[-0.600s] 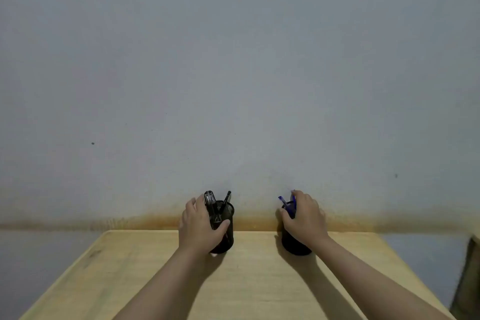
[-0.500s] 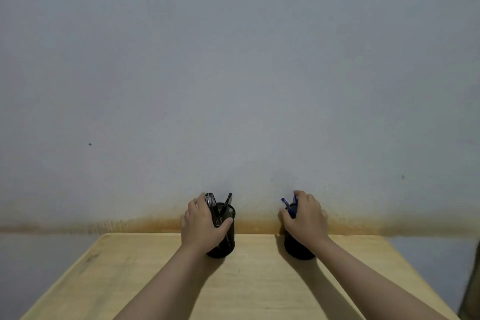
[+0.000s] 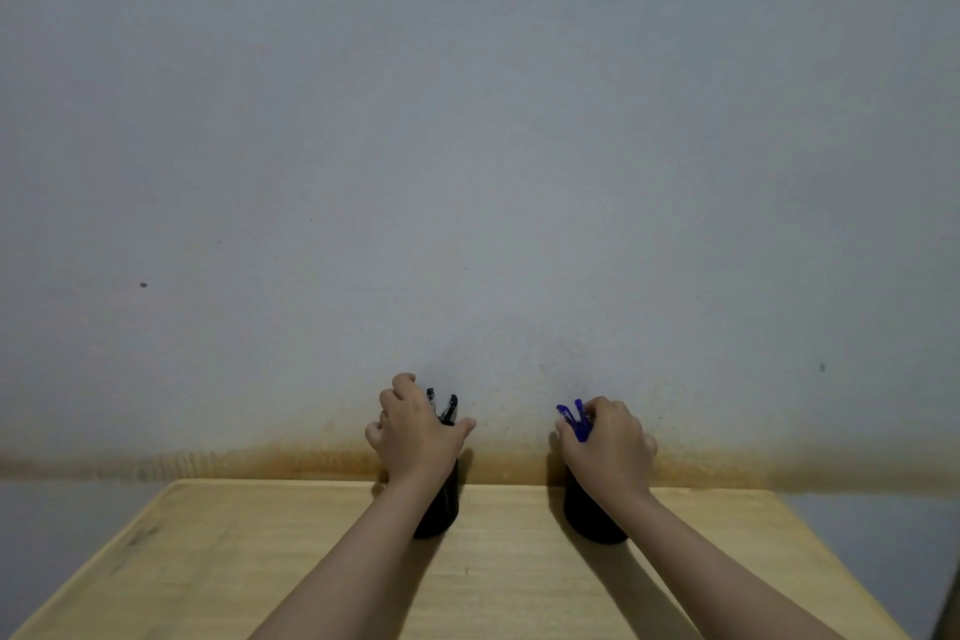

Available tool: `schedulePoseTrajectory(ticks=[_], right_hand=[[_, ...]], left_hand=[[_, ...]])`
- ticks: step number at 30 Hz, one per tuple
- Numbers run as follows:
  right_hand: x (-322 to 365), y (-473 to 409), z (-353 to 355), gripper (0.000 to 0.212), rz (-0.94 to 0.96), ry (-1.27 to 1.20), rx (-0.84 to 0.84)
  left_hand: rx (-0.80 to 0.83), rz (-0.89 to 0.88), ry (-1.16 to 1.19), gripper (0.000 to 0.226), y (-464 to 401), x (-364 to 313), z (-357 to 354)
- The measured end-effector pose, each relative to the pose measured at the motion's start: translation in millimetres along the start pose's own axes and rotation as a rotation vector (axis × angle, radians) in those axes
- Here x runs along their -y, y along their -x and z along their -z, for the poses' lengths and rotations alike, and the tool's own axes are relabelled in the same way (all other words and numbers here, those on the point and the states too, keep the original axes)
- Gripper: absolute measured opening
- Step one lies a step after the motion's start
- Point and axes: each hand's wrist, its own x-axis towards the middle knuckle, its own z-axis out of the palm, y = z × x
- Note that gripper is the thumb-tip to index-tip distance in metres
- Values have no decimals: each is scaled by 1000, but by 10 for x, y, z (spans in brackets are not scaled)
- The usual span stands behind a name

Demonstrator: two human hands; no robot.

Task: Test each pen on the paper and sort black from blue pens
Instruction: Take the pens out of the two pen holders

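Note:
Two black pen cups stand near the far edge of the wooden table (image 3: pixel 260 561). My left hand (image 3: pixel 415 437) grips the top of the left cup (image 3: pixel 441 515), from which black pens (image 3: pixel 448 408) stick up. My right hand (image 3: pixel 608 452) grips the top of the right cup (image 3: pixel 587 520), which holds blue pens (image 3: pixel 575 420). Most of each cup is hidden by the hand over it. No paper is in view.
A grey wall (image 3: pixel 467 172) with a rusty stain along its base rises directly behind the table's far edge. The table's left and right edges slant inward toward the wall.
Both hands have slid up from the cups' sides onto their tops, covering more of the pens. The view has shifted slightly, and the cups stay in place.

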Motion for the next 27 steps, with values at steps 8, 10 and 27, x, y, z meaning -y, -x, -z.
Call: schedulePoseTrajectory(ticks=[8, 10, 27], right_hand=[[-6, 6, 6, 28, 120, 45, 48], [3, 10, 31, 28, 156, 37, 73], [54, 39, 358, 26, 216, -57, 69]], left_hand=[[-44, -39, 136, 42, 25, -26, -95], [-28, -71, 179, 31, 39, -18, -89], [210, -204, 301, 19, 24, 60, 42]])
